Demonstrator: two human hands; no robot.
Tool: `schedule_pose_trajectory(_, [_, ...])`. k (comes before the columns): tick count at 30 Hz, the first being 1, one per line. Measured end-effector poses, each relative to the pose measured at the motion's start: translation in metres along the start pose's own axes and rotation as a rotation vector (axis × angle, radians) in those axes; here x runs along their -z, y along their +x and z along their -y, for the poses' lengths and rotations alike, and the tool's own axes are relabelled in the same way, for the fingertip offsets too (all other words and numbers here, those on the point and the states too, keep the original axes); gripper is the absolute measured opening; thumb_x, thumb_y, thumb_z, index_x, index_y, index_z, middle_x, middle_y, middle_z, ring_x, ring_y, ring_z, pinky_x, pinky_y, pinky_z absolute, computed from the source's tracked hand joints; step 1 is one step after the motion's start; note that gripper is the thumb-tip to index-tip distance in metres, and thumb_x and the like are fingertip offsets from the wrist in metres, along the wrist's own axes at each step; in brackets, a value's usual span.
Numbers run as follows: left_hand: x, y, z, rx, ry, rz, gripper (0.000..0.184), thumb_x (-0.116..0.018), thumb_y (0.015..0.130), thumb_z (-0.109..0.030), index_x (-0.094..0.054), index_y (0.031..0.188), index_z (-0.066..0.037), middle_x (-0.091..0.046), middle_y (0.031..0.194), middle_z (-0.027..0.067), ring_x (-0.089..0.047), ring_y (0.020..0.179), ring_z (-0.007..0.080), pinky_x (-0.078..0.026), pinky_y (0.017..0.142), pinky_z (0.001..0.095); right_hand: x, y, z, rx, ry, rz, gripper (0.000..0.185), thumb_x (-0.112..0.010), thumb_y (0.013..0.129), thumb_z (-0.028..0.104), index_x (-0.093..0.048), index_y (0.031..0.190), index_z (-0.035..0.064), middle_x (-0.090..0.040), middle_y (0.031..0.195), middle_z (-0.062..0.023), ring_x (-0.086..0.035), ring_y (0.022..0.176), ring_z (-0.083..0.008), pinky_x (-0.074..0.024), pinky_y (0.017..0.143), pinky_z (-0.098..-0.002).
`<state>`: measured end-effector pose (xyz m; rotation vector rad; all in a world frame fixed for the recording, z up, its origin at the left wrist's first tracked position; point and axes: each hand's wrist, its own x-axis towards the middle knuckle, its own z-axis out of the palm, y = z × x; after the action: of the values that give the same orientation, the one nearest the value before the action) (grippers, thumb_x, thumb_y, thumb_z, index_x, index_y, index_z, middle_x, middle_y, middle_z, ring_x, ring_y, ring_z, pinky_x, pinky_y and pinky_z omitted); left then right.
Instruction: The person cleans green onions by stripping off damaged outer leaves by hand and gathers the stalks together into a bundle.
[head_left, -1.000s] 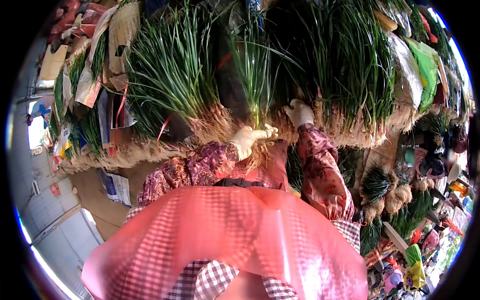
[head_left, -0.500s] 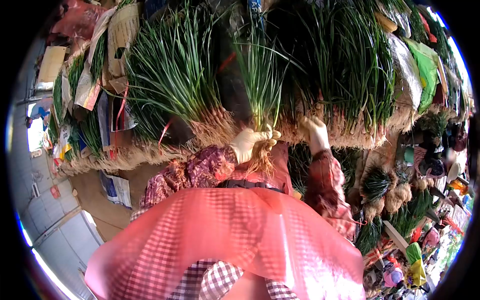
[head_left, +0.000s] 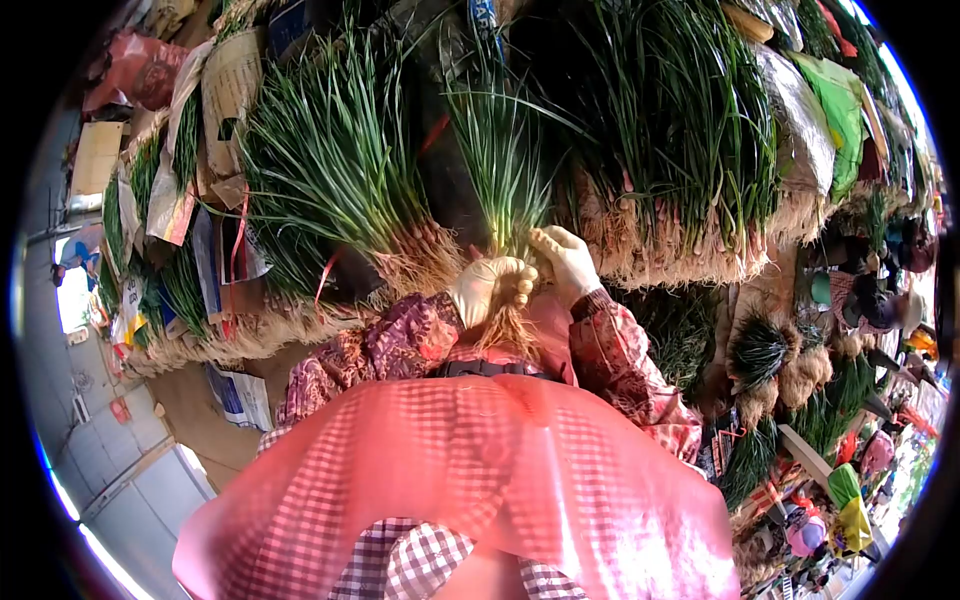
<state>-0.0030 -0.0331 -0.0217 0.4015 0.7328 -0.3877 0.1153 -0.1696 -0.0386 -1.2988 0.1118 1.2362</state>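
While roots (head_left: 508, 330) dangle below left hand (head_left: 488, 288), its fingers wrap small plant bunch (head_left: 504, 195) at lower stems (head_left: 508, 243); right hand (head_left: 568, 264) just beside, fingers bent narrow, cannot tell if pinching. Bunch looks light, leaves (head_left: 495, 150) bendy, easily creased; firm stems best hold. Beyond fingers: larger bundle (head_left: 340, 150) left, dense row (head_left: 690, 130) right.

The single view looks forward and steeply down from the wearer's head, its wide round field leaving black corners; the translucent pink apron (head_left: 440, 440) lies nearest, lower centre, with left hand (head_left: 490, 288) and right hand (head_left: 567, 264) beyond, mid-frame.
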Motion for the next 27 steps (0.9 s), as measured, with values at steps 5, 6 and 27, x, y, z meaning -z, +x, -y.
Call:
schedule_pose_trajectory(5, [0.004, -0.025, -0.014, -0.072, 0.012, 0.104, 0.019, -0.053, 0.090, -0.012, -0.052, 0.108, -0.005, -0.056, 0.082, 0.0024, -0.054, 0.070, 0.0143, -0.047, 0.063, 0.0298, 0.079, -0.056, -0.009, -0.214, -0.890, -0.163, 0.026, -0.057, 0.090, 0.028, -0.065, 0.094, 0.0033, -0.067, 0.084, -0.0106, -0.064, 0.073, -0.0159, -0.0521, 0.065, -0.0281])
schedule_pose_trajectory(6, [0.013, -0.027, -0.012, -0.058, -0.003, 0.107, 0.026, -0.056, 0.089, -0.012, -0.052, 0.114, -0.005, -0.058, 0.085, 0.0036, -0.056, 0.073, 0.0158, -0.048, 0.065, 0.0312, 0.093, -0.068, -0.015, -0.430, -1.403, 0.097, 0.028, -0.057, 0.089, 0.033, -0.066, 0.091, 0.0066, -0.066, 0.077, -0.0098, -0.064, 0.070, -0.0188, -0.0531, 0.065, -0.0311])
schedule_pose_trajectory(27, [-0.020, 0.019, 0.022, -0.075, 0.264, -0.250, 0.016, -0.067, 0.085, -0.008, -0.067, 0.100, -0.005, -0.068, 0.089, 0.0039, -0.064, 0.077, 0.0124, -0.052, 0.069, 0.0271, 0.027, -0.022, 0.010, 0.020, 0.036, 0.036, 0.017, -0.065, 0.087, 0.014, -0.064, 0.099, 0.0017, -0.067, 0.086, -0.0025, -0.059, 0.071, -0.0076, -0.0471, 0.062, -0.0200])
